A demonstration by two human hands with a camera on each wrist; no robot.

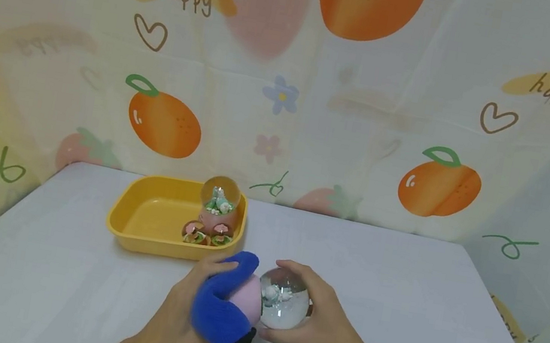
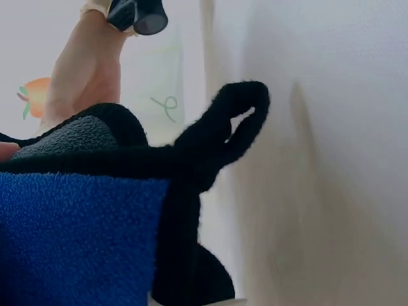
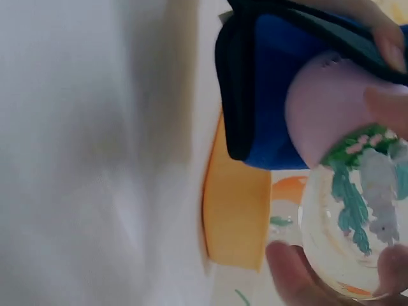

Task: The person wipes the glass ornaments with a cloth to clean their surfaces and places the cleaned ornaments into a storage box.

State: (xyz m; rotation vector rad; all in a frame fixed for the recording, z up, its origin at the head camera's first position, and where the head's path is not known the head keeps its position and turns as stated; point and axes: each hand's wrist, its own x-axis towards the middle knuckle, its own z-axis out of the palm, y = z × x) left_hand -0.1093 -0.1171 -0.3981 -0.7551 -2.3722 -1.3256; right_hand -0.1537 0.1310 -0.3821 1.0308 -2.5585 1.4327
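Note:
A snow globe (image 1: 283, 299) with a pink base (image 1: 248, 299) lies tilted on its side between both hands, above the table. My right hand (image 1: 323, 319) grips its clear glass ball, fingers and thumb curled round it. In my left hand (image 1: 175, 312) is a blue cloth (image 1: 218, 314) with a black edge and loop, held around the pink base. The right wrist view shows the cloth (image 3: 271, 89) against the base (image 3: 331, 105), and green and white figures (image 3: 376, 197) inside the ball. In the left wrist view the cloth (image 2: 76, 236) hides most of the left hand.
A yellow tray (image 1: 148, 244) stands at the back left of the white table (image 1: 397, 289). At its right end are another snow globe (image 1: 219, 202) and small figurines (image 1: 207, 235). A fruit-printed curtain (image 1: 346, 135) hangs behind.

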